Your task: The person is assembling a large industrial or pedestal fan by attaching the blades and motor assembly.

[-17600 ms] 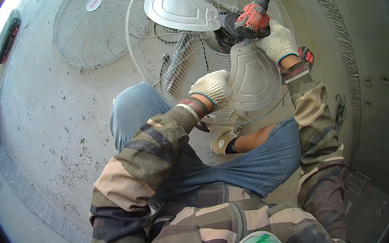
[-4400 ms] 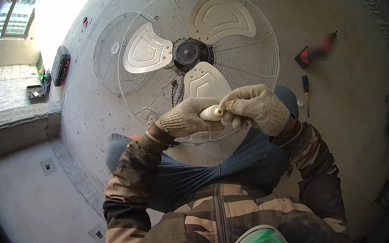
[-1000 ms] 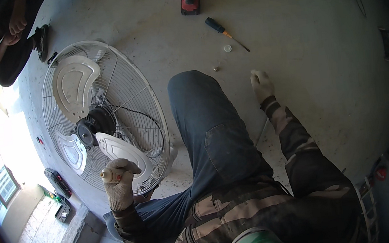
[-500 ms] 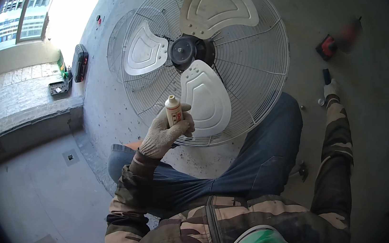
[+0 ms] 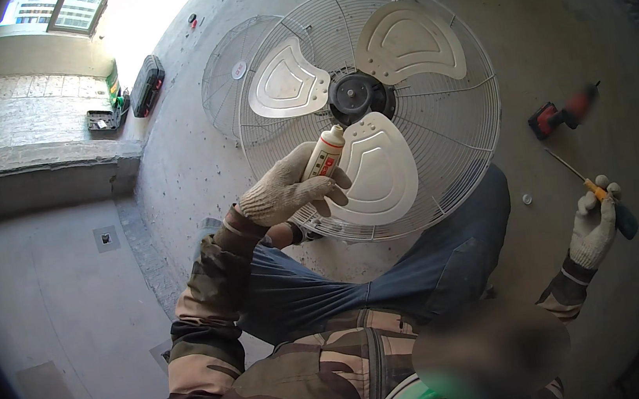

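Observation:
My left hand (image 5: 283,189), in a knitted off-white glove, is closed around a small off-white tube (image 5: 324,154) with red markings. The tube's narrow tip is uncapped and tilts up toward the fan's hub. At the right, my gloved right hand (image 5: 593,235) grips a screwdriver (image 5: 596,189) with a yellow collar and a dark teal handle end. Its thin shaft points up and to the left. Between my legs lies a large fan (image 5: 496,92) with a wire guard, three silver blades (image 5: 382,173) and a black hub (image 5: 355,97). The tube is just over the lower blade.
A red and black cordless drill (image 5: 555,119) lies on the floor right of the fan. A small round white cap-like piece (image 5: 527,199) is below it. A second wire guard (image 5: 217,93) lies at the fan's left, and a dark tool case (image 5: 147,85) is beyond.
My right hand has moved right and down from the floor near the white piece, and the screwdriver's shaft now shows. My left hand has tilted the tube rightward. The whole view has shifted.

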Available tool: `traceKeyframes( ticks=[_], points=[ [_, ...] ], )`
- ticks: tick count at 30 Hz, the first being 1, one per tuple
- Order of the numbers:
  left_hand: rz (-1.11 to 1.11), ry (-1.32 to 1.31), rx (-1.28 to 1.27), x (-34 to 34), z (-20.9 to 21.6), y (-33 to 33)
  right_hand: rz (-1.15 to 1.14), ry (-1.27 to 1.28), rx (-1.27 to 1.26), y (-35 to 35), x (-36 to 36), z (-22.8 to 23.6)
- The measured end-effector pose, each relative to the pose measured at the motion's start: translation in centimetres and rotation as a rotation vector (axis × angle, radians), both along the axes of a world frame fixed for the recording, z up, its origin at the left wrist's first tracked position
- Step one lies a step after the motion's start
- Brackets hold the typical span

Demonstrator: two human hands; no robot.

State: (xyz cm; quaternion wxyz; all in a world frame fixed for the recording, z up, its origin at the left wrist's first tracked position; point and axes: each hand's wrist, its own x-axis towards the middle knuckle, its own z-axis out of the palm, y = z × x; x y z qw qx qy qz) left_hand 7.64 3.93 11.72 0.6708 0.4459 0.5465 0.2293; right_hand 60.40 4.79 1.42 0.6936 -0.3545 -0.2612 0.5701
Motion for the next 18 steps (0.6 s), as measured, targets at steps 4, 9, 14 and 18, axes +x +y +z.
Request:
traceKeyframes(
  ticks=[4,9,14,18],
  points=[
    [0.004,0.054,0.027,-2.0,0.2,0.9,0.204,0.348,0.032,1.1,-10.0,1.6],
    [0.196,-0.036,-0.044,-2.8,-1.3,0.2,0.53,0.3,-0.095,1.4,-16.8,1.4],
    [0.172,0.073,0.007,-0.9,-3.4,-0.1,0.185,0.048,-0.141,-0.8,-18.9,0.5],
    [0.215,0.251,0.015,-0.6,-4.8,-0.5,0.105,0.206,-0.073,-1.4,-15.2,-0.2]
  ],
)
